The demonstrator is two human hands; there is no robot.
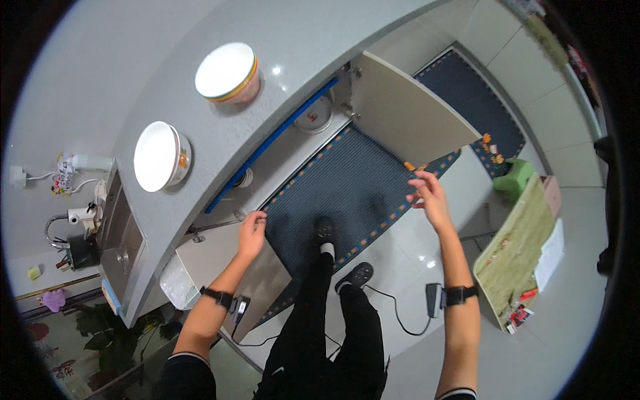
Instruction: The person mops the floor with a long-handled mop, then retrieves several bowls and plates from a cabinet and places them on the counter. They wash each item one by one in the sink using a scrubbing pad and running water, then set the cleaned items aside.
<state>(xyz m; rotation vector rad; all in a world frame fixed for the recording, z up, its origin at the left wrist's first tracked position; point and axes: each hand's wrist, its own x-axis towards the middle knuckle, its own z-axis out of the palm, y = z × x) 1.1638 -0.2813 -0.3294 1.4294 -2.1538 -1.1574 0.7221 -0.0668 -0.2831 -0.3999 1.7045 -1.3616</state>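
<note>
My left hand (252, 234) has loosely bent fingers and nothing visible in it. It is over the upper part of the left cabinet door (220, 272); whether it touches the door cannot be told. My right hand (430, 201) is empty, its fingers apart, in the air near the free edge of the right cabinet door (405, 110). Both doors stand swung out from the low cabinet (280, 175) under the grey counter (220, 135). Inside are a round lidded container (314, 116) and a smaller white round item (244, 178), partly hidden by the counter's edge.
Two round white-topped bowls, one far (226, 72) and one nearer (157, 156), stand on the counter. A sink (122, 235) with a faucet (60, 232) is at left. A dark mat (345, 180) covers the floor; a green stool (514, 177) and small table (515, 245) stand right.
</note>
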